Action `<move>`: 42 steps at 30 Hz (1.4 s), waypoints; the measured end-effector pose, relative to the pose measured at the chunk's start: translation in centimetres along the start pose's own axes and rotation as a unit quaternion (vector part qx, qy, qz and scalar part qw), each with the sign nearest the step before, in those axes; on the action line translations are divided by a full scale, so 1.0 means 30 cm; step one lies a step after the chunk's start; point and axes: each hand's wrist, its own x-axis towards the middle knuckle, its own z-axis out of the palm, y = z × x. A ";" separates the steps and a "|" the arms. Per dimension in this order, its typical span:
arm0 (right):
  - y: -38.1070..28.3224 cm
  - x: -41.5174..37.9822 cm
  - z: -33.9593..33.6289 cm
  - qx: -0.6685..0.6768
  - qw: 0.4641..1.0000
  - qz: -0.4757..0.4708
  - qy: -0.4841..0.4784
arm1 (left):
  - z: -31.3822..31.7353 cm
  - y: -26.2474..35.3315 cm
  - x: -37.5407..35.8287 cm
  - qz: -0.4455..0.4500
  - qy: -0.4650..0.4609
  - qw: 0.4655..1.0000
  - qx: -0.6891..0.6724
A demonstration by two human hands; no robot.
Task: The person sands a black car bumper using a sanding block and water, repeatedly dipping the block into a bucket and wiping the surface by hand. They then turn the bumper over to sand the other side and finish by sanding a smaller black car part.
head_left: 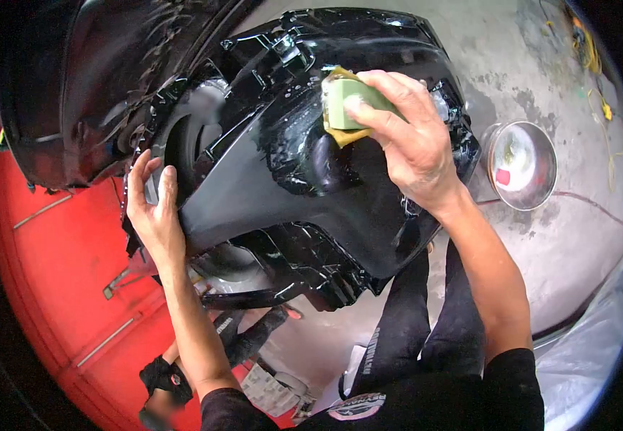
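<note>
A large black car body panel (275, 187), partly glossy and wet, partly matte grey, fills the middle. My right hand (416, 140) is wrapped round a green block (354, 104) with a yellowish sheet (347, 136) under it, pressed on the wet upper part of the panel. White suds or droplets show around the block. My left hand (155, 208) rests at the panel's left edge, thumb and fingers apart, with no tool in it.
To the right a round metal bowl (523, 167) with a red item inside stands on the grey floor. Another dark panel (74, 86) is at the upper left. A co-worker (164, 384) is low at the left, near red flooring. Yellow cable (588, 50) lies upper right; plastic sheeting (584, 345) lower right.
</note>
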 end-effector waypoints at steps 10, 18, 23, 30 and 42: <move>-0.010 -0.008 -0.008 -0.012 1.000 0.012 -0.009 | 0.011 0.000 -0.009 -0.007 -0.009 1.000 0.022; -0.001 -0.012 -0.017 -0.048 0.999 0.011 0.004 | 0.020 -0.020 -0.018 -0.034 -0.005 0.999 -0.004; 0.033 -0.164 -0.164 0.009 0.991 0.135 0.009 | 0.004 0.118 -0.086 0.137 0.090 0.971 0.172; 0.042 -0.403 -0.330 0.059 0.957 0.279 0.058 | 0.174 0.320 -0.387 0.215 -0.177 0.895 0.349; -0.015 -0.593 -0.390 0.118 0.934 0.332 0.058 | 0.452 0.450 -0.242 0.295 -0.149 0.860 0.390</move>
